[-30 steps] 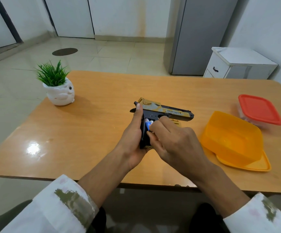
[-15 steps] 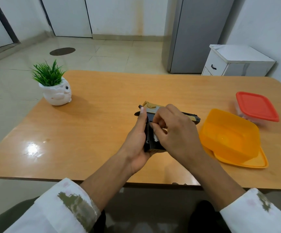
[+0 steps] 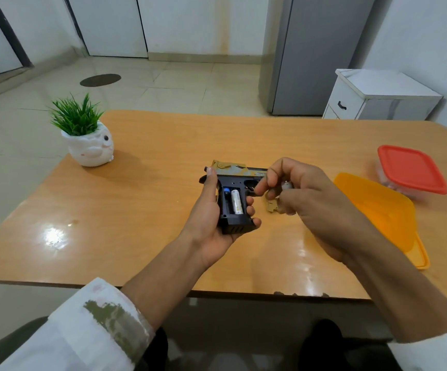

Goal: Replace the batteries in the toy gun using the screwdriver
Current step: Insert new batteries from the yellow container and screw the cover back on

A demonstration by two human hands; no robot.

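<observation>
A black and gold toy gun (image 3: 232, 183) is held over the wooden table (image 3: 142, 199) by my left hand (image 3: 211, 223), which wraps its grip. The grip's battery compartment is open and faces up, with a white battery (image 3: 237, 201) on its right side and a blue-tipped battery (image 3: 226, 190) to its left. My right hand (image 3: 313, 207) hovers just right of the gun, its fingers curled around a small silvery battery (image 3: 286, 185). A small tan cover piece (image 3: 272, 205) lies on the table under that hand. No screwdriver shows.
A white pot with a green plant (image 3: 88, 140) stands at the table's left. An orange container (image 3: 377, 210) rests upside down on its lid at the right, with a red-lidded clear box (image 3: 411, 172) behind it. A white cabinet (image 3: 377, 97) and grey fridge stand beyond the table.
My right hand has come away from the grip and moved right with a battery in its fingers, leaving the open compartment in sight. The left hand keeps the gun in place.
</observation>
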